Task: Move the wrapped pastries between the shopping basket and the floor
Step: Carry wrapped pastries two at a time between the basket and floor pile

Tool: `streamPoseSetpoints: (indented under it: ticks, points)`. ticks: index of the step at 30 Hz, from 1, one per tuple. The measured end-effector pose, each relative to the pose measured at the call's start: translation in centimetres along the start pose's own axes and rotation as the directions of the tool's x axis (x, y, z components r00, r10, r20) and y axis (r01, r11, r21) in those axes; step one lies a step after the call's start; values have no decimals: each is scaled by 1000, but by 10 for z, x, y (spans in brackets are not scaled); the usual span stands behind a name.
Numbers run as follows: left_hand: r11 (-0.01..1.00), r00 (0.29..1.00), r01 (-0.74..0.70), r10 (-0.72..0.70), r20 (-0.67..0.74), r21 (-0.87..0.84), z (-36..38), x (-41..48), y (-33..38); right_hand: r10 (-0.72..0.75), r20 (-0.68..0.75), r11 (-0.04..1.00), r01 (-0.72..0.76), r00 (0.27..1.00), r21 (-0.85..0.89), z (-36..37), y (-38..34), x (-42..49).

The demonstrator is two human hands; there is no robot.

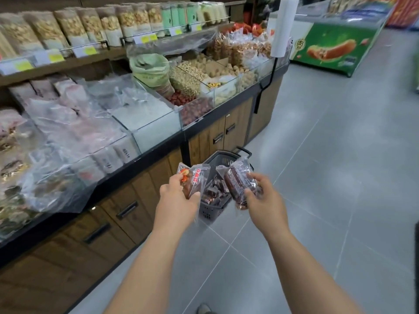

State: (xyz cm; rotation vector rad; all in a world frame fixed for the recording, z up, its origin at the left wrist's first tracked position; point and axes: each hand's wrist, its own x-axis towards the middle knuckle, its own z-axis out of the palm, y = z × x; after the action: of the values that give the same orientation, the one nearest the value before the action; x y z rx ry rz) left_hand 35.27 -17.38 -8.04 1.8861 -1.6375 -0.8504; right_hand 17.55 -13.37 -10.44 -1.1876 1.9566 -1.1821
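Two wrapped pastries are up in the air above the dark shopping basket (212, 209). The left hand (179, 198) is closed around a clear-wrapped pastry with a red label (194, 177); the right hand (260, 193) pinches a dark brown wrapped pastry (237, 184). More wrapped pastries (213, 193) lie heaped inside the basket, which stands on the grey tiled floor (328, 177) just beside the wooden display bench (127, 200) of glass bins holding nuts and sweets. A green chest freezer (335, 44) stands well apart across the aisle.
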Motion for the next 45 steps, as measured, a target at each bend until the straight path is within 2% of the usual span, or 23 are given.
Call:
streamPoseSetpoints:
  ticks: [7, 13, 22, 29, 33, 36, 45]
  points:
    - [1000, 1000, 2, -2, 22, 14, 15, 97, 29, 9, -3, 999, -9, 1000, -39, 17, -13, 97]
    - [997, 996, 73, -71, 55, -34, 44, 165, 50, -6, 56, 998, 10, 998, -70, 30, -6, 179]
    - [976, 976, 211, -214, -42, -52, 119, 282, 94, -43, 264, 986, 83, 964, -146, 46, 15, 354]
    - [915, 907, 391, -401, -128, -96, 176, 348, 112, -81, 475, 955, 204, 876, -214, 60, 43, 462]
    - [856, 841, 515, -514, -171, -39, 207, 374, 98, -29, 558, 948, 199, 829, -246, 78, 72, 497]
    - [811, 799, 584, -582, -153, -35, 228, 388, 79, 19, 583, 951, 164, 813, -260, 93, 99, 508]
    - [751, 746, 658, -661, -81, -63, 311, 434, -17, 93, 614, 935, 143, 784, -324, 173, 202, 528]
